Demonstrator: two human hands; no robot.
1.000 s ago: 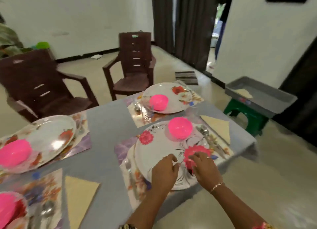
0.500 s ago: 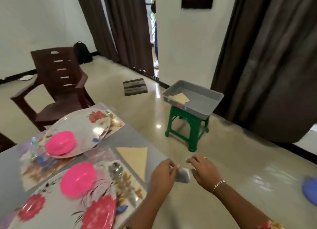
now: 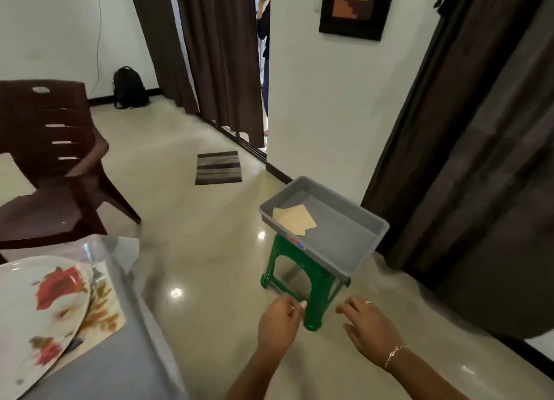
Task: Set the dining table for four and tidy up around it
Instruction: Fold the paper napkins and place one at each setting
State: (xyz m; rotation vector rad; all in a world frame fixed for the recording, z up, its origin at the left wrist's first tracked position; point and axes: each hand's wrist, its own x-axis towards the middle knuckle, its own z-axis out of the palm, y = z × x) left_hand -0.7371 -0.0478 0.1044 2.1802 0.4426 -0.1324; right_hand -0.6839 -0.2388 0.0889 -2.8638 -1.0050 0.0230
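Note:
My left hand (image 3: 278, 324) and my right hand (image 3: 368, 324) hang over the floor, off the table's right side, fingers loosely curled and holding nothing. Just beyond them a grey tray (image 3: 317, 257) sits on a green plastic stool (image 3: 314, 282), with a beige folded napkin (image 3: 295, 220) lying inside it. At the lower left is the corner of the grey-clothed dining table (image 3: 120, 366). On it a white floral plate (image 3: 36, 309) rests on a patterned placemat (image 3: 102, 306).
A dark brown plastic chair (image 3: 51, 166) stands at the left by the table. A striped floor mat (image 3: 218, 167) lies near the curtained doorway and a black backpack (image 3: 129, 88) leans on the far wall. Dark curtains (image 3: 479, 160) hang at the right.
My view has swung right, away from the place settings toward the stool and tray. Both hands left the floral plate and moved off the table edge, now over the floor.

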